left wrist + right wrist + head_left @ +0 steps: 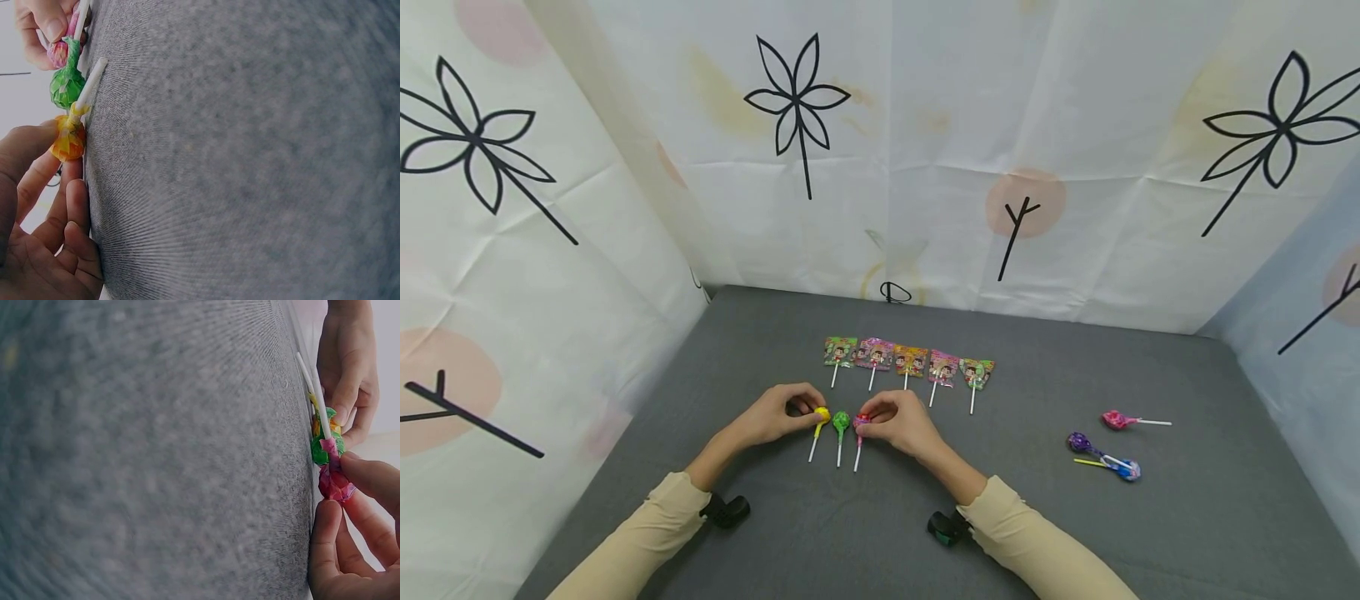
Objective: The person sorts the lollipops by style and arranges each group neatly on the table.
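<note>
Three wrapped lollipops lie side by side on the grey table, sticks toward the person. My left hand [775, 414] pinches the yellow lollipop [69, 140] by its head between thumb and fingers. At the other end of this short row, my right hand [901, 422] holds the pink lollipop [335, 485] the same way, its thumb on the wrapper. The green lollipop [841, 420] lies between the two, with no finger on it. In the left wrist view, the green head [66, 89] sits close beside the yellow one.
Behind the hands is a row of several flat-packed lollipops [911, 361] in printed wrappers. To the right lie a pink-red lollipop [1117, 419], a purple one [1078, 442] and a blue one [1129, 471]. White patterned cloth [895, 225] hangs around the grey table [1000, 467].
</note>
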A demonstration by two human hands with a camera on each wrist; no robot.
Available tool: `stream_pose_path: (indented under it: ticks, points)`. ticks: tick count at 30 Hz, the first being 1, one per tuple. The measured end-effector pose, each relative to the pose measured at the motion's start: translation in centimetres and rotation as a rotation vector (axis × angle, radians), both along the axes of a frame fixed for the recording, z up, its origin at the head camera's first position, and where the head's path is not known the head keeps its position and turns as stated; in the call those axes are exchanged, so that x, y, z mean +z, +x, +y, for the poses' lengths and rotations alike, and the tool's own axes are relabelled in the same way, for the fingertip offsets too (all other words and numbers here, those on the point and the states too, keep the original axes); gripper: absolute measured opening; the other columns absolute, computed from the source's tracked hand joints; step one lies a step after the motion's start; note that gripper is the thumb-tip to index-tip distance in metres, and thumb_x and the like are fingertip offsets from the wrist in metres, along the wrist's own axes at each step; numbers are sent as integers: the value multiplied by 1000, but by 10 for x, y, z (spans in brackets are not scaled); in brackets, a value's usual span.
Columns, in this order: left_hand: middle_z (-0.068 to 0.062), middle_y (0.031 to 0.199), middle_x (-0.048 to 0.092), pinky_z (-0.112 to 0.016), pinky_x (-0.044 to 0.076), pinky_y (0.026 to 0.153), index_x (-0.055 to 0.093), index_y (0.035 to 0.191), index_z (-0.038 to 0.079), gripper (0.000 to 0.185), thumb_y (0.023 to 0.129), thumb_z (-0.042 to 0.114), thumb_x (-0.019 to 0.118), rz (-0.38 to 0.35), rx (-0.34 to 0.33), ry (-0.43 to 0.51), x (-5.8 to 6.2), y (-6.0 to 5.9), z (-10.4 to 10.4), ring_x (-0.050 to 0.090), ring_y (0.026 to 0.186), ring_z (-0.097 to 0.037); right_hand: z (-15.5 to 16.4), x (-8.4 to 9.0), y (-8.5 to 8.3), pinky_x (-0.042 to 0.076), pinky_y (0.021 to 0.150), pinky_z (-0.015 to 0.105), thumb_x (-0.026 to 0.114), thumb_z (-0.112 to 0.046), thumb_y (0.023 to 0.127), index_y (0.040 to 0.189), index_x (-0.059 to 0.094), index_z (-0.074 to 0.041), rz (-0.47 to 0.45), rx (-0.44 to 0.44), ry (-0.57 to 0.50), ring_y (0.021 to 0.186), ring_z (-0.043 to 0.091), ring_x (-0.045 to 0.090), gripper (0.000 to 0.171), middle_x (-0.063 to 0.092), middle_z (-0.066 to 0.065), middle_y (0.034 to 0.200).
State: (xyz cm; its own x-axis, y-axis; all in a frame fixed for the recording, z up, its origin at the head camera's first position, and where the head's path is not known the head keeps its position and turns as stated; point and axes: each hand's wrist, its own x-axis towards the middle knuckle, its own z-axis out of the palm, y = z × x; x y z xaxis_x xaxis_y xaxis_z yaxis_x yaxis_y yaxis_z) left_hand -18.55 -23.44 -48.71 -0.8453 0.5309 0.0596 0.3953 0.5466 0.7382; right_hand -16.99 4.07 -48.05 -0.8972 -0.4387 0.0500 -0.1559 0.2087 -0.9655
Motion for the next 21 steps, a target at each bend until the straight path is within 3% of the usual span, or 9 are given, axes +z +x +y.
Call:
stream_pose_path:
  ticks: [7, 21]
  points:
    - [5, 99, 66, -35, 51, 79, 72, 107, 12, 14, 95, 18, 76, -7, 5, -3, 0, 0, 0, 60, 87, -15, -1, 2, 0, 52, 62, 26, 84, 0, 83, 98, 76, 4, -18, -16, 38, 75, 18, 68, 18, 72, 8, 87]
    - [5, 99, 67, -35, 52, 79, 72, 106, 12, 12, 95, 17, 76, 9, -5, 9, 0, -1, -1, 61, 86, -15, -4, 4, -1, 52, 61, 27, 84, 0, 83, 97, 74, 5, -16, -32, 85, 73, 16, 66, 19, 70, 9, 86]
